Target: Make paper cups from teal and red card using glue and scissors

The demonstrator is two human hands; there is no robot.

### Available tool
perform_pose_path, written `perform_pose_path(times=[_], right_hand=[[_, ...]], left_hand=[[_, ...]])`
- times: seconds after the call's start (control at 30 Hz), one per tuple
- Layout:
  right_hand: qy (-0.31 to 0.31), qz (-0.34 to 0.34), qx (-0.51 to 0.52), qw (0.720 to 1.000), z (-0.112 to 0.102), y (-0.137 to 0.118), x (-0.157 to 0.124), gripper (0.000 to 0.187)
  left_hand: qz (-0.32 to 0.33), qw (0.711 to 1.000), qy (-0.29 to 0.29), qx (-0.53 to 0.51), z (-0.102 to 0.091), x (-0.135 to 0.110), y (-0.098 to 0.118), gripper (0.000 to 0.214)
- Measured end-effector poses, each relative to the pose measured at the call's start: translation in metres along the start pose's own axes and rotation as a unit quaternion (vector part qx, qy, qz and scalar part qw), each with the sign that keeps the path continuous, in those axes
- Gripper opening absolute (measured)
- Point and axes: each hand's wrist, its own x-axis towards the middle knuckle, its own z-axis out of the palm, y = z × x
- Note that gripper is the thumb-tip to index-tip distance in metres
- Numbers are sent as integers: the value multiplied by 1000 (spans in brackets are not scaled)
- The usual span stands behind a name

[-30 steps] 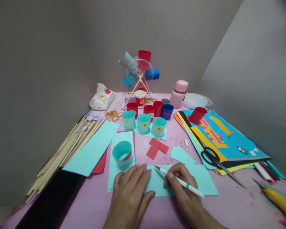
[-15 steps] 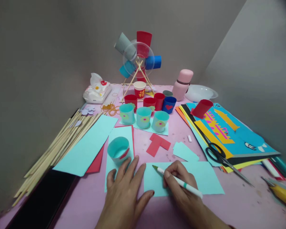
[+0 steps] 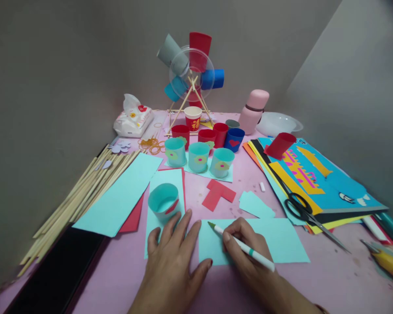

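Note:
In my right hand (image 3: 249, 250) is a white marker (image 3: 253, 254) with a green tip, held like a pen. Its tip is over the left part of a light-teal paper strip (image 3: 281, 240); whether it touches cannot be told. My left hand (image 3: 175, 257) lies with fingers spread, fingertips by the strip's left end and on another teal sheet (image 3: 170, 176). Just beyond those fingers, a teal paper cup (image 3: 163, 200) with a red patch stands on that sheet. Red paper pieces (image 3: 218, 195) and small teal pieces (image 3: 255, 205) lie beyond the strip.
Several decorated cups (image 3: 198, 157) stand farther back, before a stick-and-cup wheel (image 3: 193, 74). Wooden sticks (image 3: 62, 209) and a black slab (image 3: 55, 270) are at left. Scissors (image 3: 314, 218) lie on coloured papers (image 3: 347, 187) at right, near a pink bottle (image 3: 253, 113).
The marker's tip has shifted very slightly left over the strip. The left hand holds its place, and the whole view has tilted a little.

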Motion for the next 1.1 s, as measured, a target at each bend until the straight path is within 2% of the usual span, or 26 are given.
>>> perform_pose_path(times=[0.33, 0.6, 0.97, 1.1], right_hand=[[-34, -16, 23, 999, 2, 2, -1, 17], [-97, -39, 37, 994, -4, -9, -6, 17], [-169, 2, 38, 985, -18, -27, -8, 19], [-179, 11, 69, 981, -21, -26, -7, 18]], left_hand=[[-6, 1000, -11, -4, -1, -1, 2, 48], [-6, 1000, -14, -12, -3, 0, 1, 47], [-5, 999, -38, -18, -5, -2, 1, 51], [-6, 999, -41, -20, -7, -1, 2, 51]])
